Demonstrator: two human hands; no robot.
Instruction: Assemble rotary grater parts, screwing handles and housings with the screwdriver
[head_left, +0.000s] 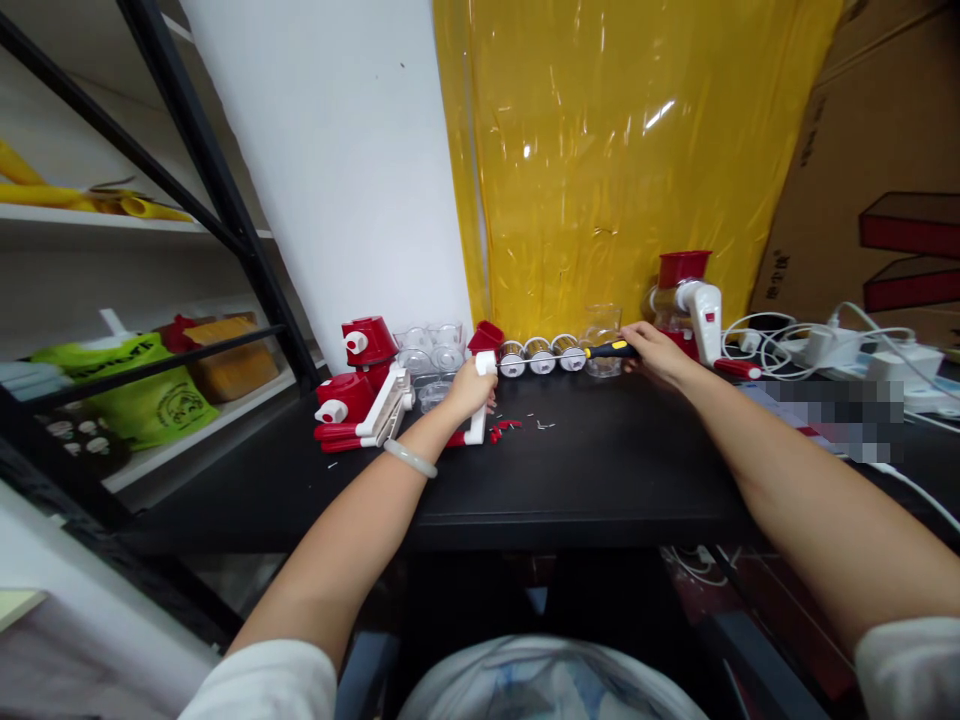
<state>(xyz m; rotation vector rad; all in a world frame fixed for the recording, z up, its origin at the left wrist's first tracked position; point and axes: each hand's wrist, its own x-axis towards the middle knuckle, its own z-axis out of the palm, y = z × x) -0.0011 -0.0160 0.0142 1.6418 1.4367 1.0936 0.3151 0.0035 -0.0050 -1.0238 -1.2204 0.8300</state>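
My left hand (472, 390) is wrapped round a white crank handle (477, 432), whose upper end shows above the fingers. From the right, my right hand (651, 350) grips the black and yellow handle of a screwdriver (613, 349). Its long thin shaft runs level to the left, with the tip at the white part by my left hand. Behind the shaft lie metal drums (541, 357) with white ends, side by side. Small red pieces (504, 428) and tiny pale pieces (545, 425) lie on the black table (562, 470) below the shaft.
Red housings (367, 340) and white cranks (386, 405) stand at the left, with clear plastic parts (431, 350) behind. An assembled red and white grinder (701, 310) stands at the right, near white cables (817, 340). A black-framed shelf (191, 130) is far left; yellow film (600, 150) hangs behind.
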